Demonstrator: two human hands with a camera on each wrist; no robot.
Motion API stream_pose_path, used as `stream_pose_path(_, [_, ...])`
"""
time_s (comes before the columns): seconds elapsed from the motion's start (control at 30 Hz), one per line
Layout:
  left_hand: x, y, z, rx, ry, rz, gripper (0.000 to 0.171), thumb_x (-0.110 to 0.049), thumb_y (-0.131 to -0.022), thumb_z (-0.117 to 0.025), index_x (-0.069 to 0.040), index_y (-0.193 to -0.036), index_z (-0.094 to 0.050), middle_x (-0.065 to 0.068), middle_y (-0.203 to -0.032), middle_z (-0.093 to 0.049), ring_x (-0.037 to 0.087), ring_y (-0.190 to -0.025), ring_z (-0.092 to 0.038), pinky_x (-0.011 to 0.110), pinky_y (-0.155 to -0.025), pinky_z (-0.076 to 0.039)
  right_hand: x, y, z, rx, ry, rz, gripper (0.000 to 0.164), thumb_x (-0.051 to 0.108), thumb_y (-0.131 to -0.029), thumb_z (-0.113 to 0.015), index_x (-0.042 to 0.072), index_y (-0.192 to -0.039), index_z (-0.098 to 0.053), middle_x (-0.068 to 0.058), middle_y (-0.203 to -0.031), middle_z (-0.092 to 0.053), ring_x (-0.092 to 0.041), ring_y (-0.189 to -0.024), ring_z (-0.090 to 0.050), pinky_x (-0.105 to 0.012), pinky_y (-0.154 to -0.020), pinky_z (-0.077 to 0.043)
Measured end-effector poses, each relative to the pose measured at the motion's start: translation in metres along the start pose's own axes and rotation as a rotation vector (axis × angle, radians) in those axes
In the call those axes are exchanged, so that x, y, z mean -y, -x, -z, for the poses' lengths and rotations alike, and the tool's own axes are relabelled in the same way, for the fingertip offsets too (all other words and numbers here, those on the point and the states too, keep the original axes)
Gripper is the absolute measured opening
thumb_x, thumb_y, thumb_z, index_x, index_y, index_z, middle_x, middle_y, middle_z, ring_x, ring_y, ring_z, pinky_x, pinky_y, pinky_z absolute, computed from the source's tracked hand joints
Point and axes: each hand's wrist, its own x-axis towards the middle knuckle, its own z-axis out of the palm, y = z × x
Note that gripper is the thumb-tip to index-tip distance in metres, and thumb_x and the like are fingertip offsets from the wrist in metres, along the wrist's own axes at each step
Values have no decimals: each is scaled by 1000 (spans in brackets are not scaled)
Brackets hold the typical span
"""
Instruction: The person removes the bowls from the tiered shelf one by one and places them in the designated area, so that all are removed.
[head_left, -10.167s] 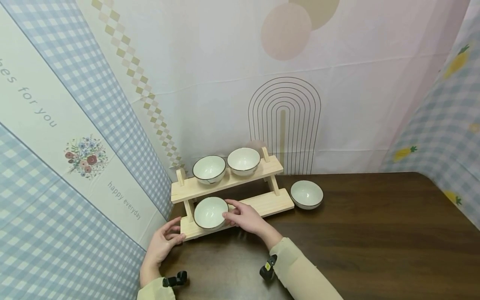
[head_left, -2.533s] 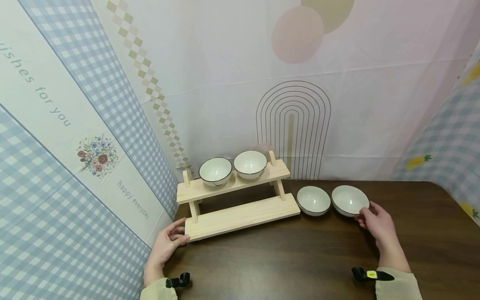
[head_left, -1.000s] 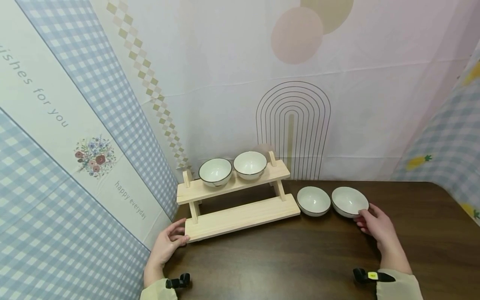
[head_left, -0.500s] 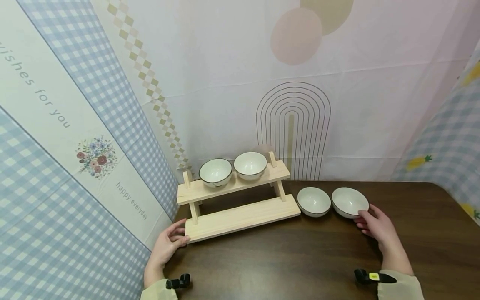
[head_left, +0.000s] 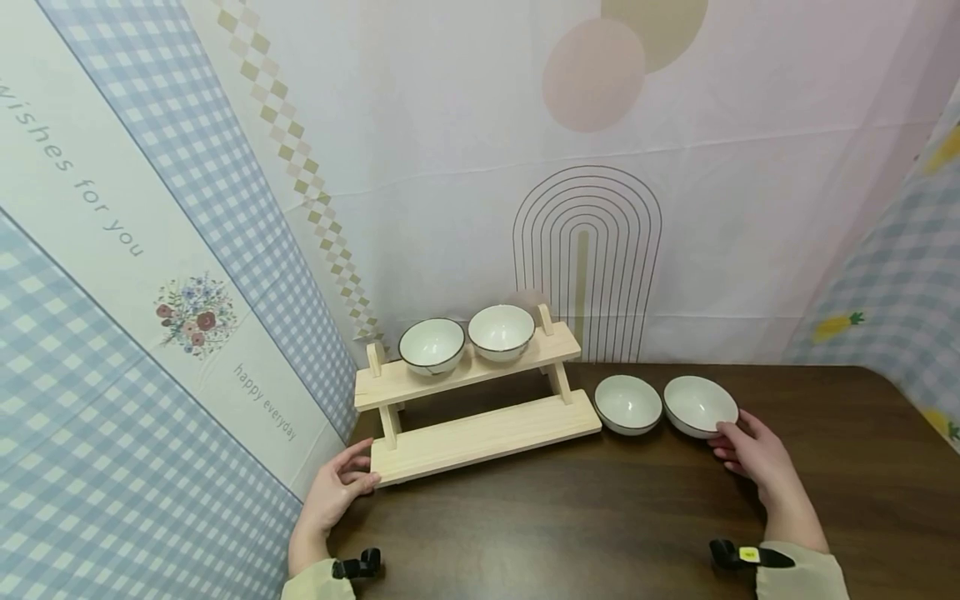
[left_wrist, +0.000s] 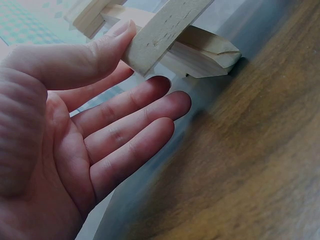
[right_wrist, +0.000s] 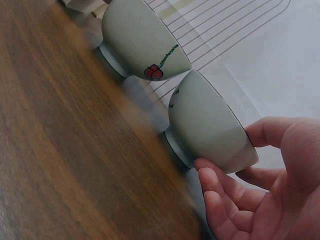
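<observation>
A two-tier wooden display stand [head_left: 487, 437] stands at the left of the table, its lower shelf bare. My left hand [head_left: 333, 492] holds the left end of that shelf; in the left wrist view the thumb [left_wrist: 112, 42] lies against the board's end and the other fingers extend below. Two white bowls with dark rims, a left one [head_left: 432, 346] and a right one [head_left: 502, 332], sit on the upper shelf. On the table my right hand [head_left: 757, 454] pinches the rim of the outer bowl [head_left: 700, 406], thumb over the edge, fingers beneath. Beside it stands another bowl [head_left: 627, 404], showing a red flower in the right wrist view.
The dark wooden table [head_left: 540, 525] runs in front of the stand and to the right. A pale printed cloth [head_left: 420, 167] hangs behind it, a blue checked one [head_left: 187, 150] on the left, and another checked cloth [head_left: 892, 283] on the right.
Since the oldest frame, my right hand has carried a bowl from the lower shelf rightward to the table, beside the other bowl. Over the last second both hands have stayed in place.
</observation>
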Motion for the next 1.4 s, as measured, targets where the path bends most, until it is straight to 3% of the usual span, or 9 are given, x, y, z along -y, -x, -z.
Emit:
stream_pose_path(0.47, [-3,1,-2,-10,-15,14,68,11,-88,-80,6,-151,-55,22,-113,-69,16,-85,-75,32,-73,-64,0,-3,2,4,34,4,88,46,-114,-44,-5,-168,3,2,-104,-77,-5,-86,-71,-27,-74,-62])
stream_pose_path(0.63, [-5,1,-3,-3,-36,8,63,8,-92,-77,8,-151,-54,22,-113,-69,16,-85,-74,35,-74,-65,1,-2,5,-5,75,14,88,49,-114,-41,-5,-168,1,-17,-118,-74,-6,-89,-69,-27,-75,-61])
stream_pose_path(0.77, [-7,1,-1,-23,-80,20,53,-1,-100,-73,8,-150,-55,23,-118,-69,18,-89,-72,36,-76,-65,4,3,6,-102,119,19,84,51,-112,-39,-1,-170,-6,-37,-147,-51,-28,-107,-68,-36,-80,-61])
stream_pose_path(0.87, [-10,1,0,-63,-133,27,49,-10,-106,-69,9,-148,-55,27,-124,-68,23,-96,-72,35,-78,-65,9,8,6,-234,151,40,80,50,-111,-40,2,-171,-15,-36,-156,-42,-48,-130,-55,-53,-98,-54])
stream_pose_path(0.93, [-13,1,0,-101,-170,30,47,-16,-109,-66,10,-147,-56,30,-127,-67,29,-102,-72,33,-80,-64,13,10,4,-327,169,72,75,47,-111,-42,5,-170,-23,-33,-159,-43,-51,-139,-47,-62,-106,-44])
stream_pose_path(1.07, [-22,-1,-1,-169,-249,33,45,-22,-113,-58,9,-146,-57,30,-136,-65,40,-117,-68,38,-89,-62,25,13,0,-479,184,175,63,37,-110,-47,8,-165,-41,-26,-156,-51,-47,-138,-48,-63,-111,-36])
stream_pose_path(1.17, [-28,-3,-4,-213,-294,23,47,-28,-114,-55,5,-148,-56,28,-141,-62,43,-127,-63,47,-100,-57,38,14,-9,-544,186,253,54,33,-109,-50,12,-158,-55,-19,-151,-60,-35,-122,-60,-48,-102,-44])
stream_pose_path(1.27, [-34,-6,-6,-242,-262,-13,53,-32,-113,-57,3,-152,-52,28,-146,-58,44,-134,-57,54,-110,-49,52,14,-22,-561,181,348,45,30,-108,-55,14,-148,-66,-12,-143,-67,-8,-99,-64,-26,-89,-45])
stream_pose_path(1.4, [-43,-11,-6,-249,-190,-63,60,-31,-112,-60,1,-160,-42,26,-151,-53,41,-138,-53,42,-110,-47,67,11,-46,-508,231,538,34,22,-106,-60,13,-136,-74,-8,-130,-75,16,-81,-53,-15,-78,-43])
